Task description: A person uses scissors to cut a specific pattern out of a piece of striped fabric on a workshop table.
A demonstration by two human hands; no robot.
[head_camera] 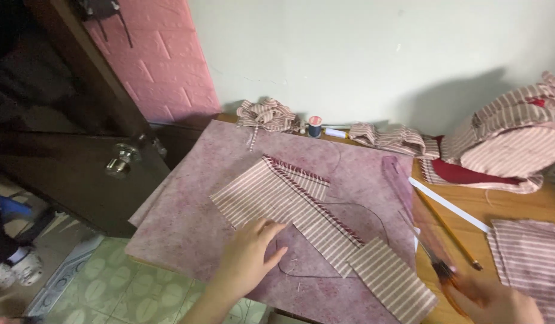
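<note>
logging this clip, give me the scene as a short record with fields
left hand: left hand rests flat on the pink mat, fingertips touching the striped fabric strip
right hand: right hand holds orange-handled scissors near the table's right front
surface: wooden table
nearby: pencil, white strip, blue thread spool, striped fabric pile
background: dark door with knob

The left hand [249, 259] lies flat on a striped fabric piece [301, 207] spread over a mottled pink mat [193, 210]. The right hand [496, 303] grips orange-handled scissors [436, 255] at the mat's right edge, near a pencil [448, 231] on the wooden table [517, 207].
</note>
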